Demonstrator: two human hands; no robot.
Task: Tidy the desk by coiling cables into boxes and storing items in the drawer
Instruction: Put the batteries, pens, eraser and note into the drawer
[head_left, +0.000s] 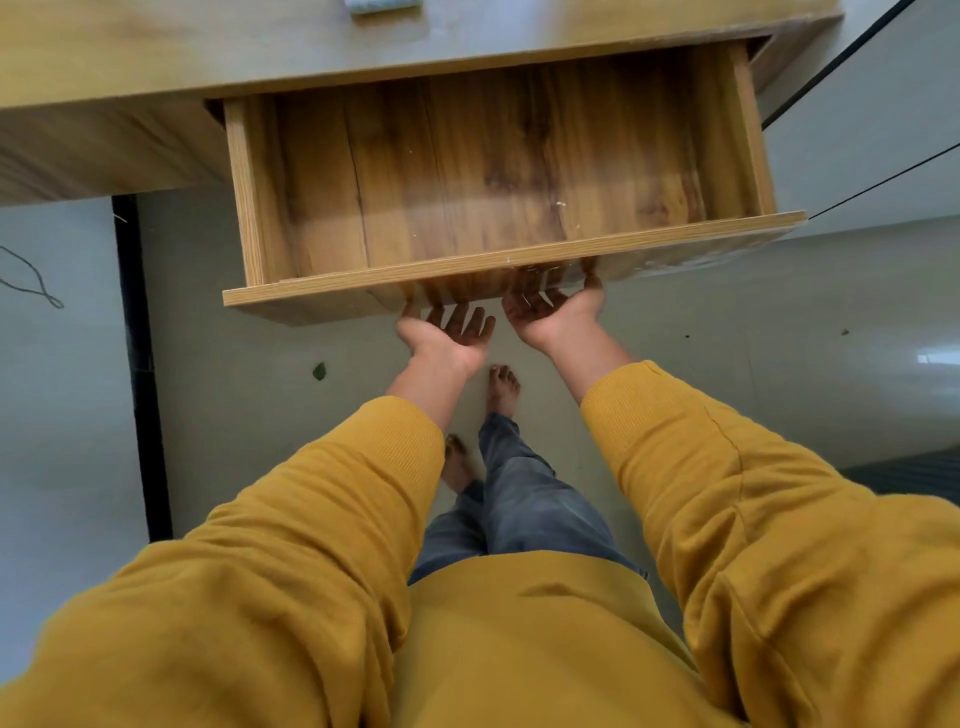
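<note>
The wooden drawer (498, 262) is pulled far out of the desk (208, 47), and nothing lies on its wood-grain bottom. Both my hands are palm-up beneath the drawer's front panel. My left hand (447, 332) is just under the panel's lower edge with its fingers spread and straight. My right hand (556, 306) reaches under the panel beside it, its fingertips hidden behind the blurred front edge. No cable or box shows in this view.
A grey object (382, 4) lies on the desk top at the frame's upper edge. A thin dark cord (36, 283) loops on the floor at the left. My bare feet (501, 389) stand on pale floor tiles below the drawer.
</note>
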